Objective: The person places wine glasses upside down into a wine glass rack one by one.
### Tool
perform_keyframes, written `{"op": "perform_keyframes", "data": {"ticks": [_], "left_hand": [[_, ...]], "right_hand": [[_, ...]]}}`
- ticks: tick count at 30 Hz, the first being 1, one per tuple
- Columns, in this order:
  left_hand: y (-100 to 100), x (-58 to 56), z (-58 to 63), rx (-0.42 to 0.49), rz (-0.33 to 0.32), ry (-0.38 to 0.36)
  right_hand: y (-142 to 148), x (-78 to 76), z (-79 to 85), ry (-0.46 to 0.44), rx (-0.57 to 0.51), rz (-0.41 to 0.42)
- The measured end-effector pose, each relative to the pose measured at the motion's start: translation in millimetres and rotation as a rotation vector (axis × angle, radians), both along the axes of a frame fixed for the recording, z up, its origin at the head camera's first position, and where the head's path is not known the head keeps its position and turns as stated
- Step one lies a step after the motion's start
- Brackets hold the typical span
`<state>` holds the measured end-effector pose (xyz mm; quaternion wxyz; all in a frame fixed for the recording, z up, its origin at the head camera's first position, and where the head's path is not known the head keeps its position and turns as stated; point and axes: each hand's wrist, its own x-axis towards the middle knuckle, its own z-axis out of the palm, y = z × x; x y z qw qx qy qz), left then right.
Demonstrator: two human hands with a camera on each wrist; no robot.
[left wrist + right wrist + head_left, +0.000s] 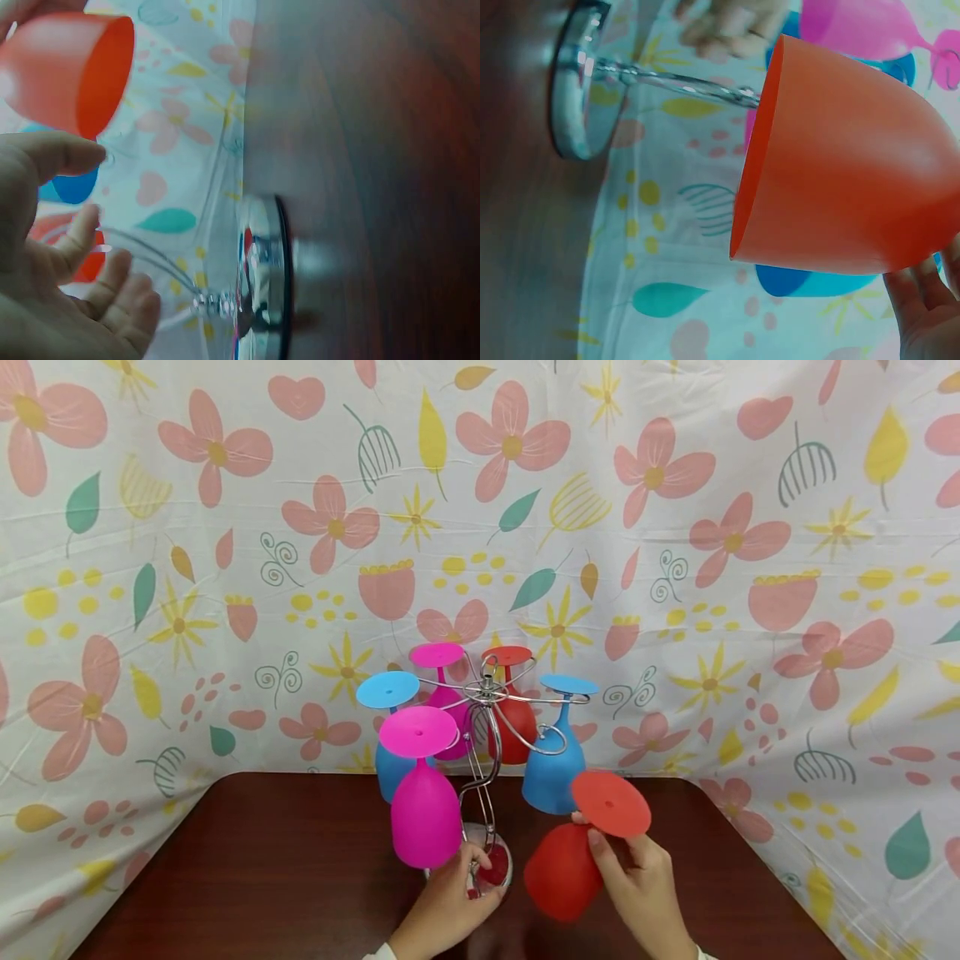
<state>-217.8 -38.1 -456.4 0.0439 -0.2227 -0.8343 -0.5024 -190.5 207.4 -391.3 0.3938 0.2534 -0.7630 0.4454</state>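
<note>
My right hand (647, 883) pinches the stem of a red wine glass (562, 875), which hangs tilted, foot up and bowl down, at the front right of a metal glass rack (495, 764). In the right wrist view the glass's wide bowl (847, 165) fills much of the picture, with fingertips (911, 300) by its stem end. Low in front of the rack's round base is my left hand (450, 906). Its fingers, loosely bent in the left wrist view (75, 277), hold nothing. Whether it touches the base is unclear in the head view.
Upside-down glasses hang from the rack's wire arms: pink ones at front left (426, 814) and behind, a blue one (390, 692) at left, a blue one (555, 768) at right, and a red one (512, 727) behind. A dark wooden table (285, 860) meets a flower-patterned cloth (225, 693).
</note>
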Motion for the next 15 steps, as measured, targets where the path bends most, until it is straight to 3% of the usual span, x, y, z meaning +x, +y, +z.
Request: {"op": "perform_keyframes", "data": {"ticks": [4, 10, 15], "left_hand": [[-9.2, -7.3, -4.3, -0.061, 0.041, 0.029], [-25.6, -13.5, -13.9, -0.142, 0.04, 0.075], [-33.2, -20.4, -23.9, -0.096, 0.029, 0.062]], "right_hand": [[4.5, -4.9, 14.9, -0.022, -0.021, -0.003], [1.1, -9.6, 40.9, -0.093, -0.107, 0.019], [-10.8, -13.5, 60.3, -0.185, -0.201, 0.037]]}}
